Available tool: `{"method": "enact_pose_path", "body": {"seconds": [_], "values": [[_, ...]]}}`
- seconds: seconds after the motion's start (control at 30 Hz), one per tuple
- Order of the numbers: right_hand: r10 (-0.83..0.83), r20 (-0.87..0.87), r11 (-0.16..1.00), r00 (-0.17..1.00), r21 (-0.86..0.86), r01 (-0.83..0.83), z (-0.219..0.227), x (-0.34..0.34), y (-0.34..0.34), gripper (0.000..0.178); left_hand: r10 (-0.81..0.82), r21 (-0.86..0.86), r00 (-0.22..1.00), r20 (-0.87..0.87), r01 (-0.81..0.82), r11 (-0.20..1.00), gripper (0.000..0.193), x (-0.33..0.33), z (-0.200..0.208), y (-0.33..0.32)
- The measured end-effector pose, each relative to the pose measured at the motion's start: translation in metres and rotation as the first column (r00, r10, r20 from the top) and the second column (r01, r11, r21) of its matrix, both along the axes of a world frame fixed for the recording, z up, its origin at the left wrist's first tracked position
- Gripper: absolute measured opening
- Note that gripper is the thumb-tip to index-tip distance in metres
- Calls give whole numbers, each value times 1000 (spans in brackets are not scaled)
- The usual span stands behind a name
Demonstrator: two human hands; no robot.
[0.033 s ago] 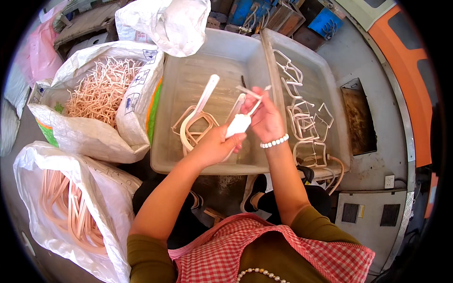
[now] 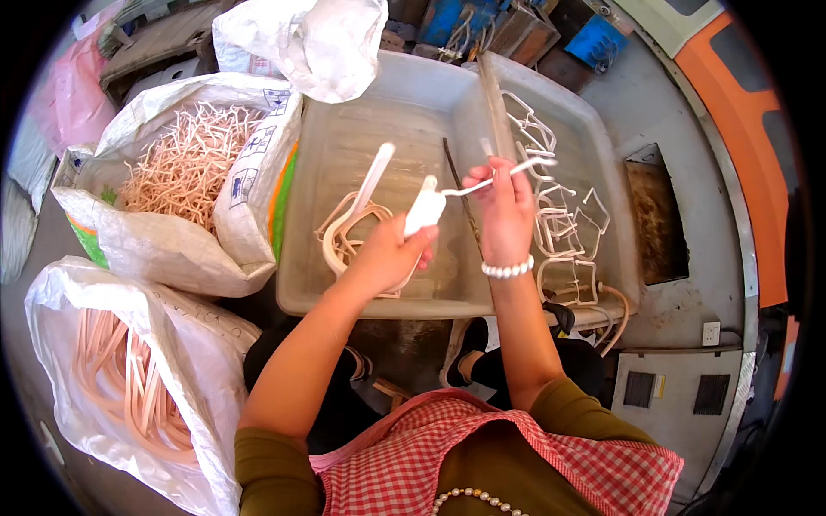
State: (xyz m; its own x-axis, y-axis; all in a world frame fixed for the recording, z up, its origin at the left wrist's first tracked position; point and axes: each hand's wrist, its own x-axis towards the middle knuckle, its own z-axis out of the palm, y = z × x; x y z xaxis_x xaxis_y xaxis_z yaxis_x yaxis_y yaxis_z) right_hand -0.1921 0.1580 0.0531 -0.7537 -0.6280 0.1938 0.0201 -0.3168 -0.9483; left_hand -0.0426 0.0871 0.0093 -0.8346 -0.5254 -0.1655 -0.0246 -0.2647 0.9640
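My left hand [image 2: 394, 258] is closed round a flat white plastic-looking piece [image 2: 425, 211], tilted over the left tub. From its upper end a thin white strip [image 2: 465, 188] runs across to my right hand [image 2: 506, 219], whose fingers pinch it. The strip's free end sticks out to the right past the fingertips. Behind my left hand, beige looped bands [image 2: 357, 219] and a pale curved strap [image 2: 370, 182] lie in the left tub [image 2: 297, 292]. What exactly the white piece is, I cannot tell.
On the right, another tub [image 2: 615, 181] holds bent white strips [image 2: 559, 219]. To the left stand a woven sack [image 2: 90, 224] of short beige pieces [image 2: 185, 168] and a white sack [image 2: 215, 353] with long beige bands [image 2: 129, 378]. A dark thin rod [image 2: 463, 202] leans in the left tub.
My right hand has moved right, and the thin strip now stretches sideways instead of upward. The white piece in my left hand has shifted slightly left.
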Motion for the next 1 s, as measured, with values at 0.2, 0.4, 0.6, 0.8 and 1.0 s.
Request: {"method": "enact_pose_path", "body": {"seconds": [0.2,0.4,0.6,0.8,1.0], "values": [[213,-959,969,187,184,-164,8,57,26,19,114,-536,979,170,-6,844,26,-2,-11,15],[-132,-453,773,882,-605,-194,104,57,-13,24,-55,-6,948,312,60,998,23,-13,-5,16],[231,-653,855,721,-217,-471,131,19,-125,30,429,110,895,124,-442,890,18,16,9,-48],[432,-501,853,750,498,-159,-127,-36,-128,18,660,221,749,-62,-635,741,28,36,31,-80],[749,32,137,661,970,-202,-340,11,-75,48,691,191,723,-19,-676,712,30,37,32,-88]]}}
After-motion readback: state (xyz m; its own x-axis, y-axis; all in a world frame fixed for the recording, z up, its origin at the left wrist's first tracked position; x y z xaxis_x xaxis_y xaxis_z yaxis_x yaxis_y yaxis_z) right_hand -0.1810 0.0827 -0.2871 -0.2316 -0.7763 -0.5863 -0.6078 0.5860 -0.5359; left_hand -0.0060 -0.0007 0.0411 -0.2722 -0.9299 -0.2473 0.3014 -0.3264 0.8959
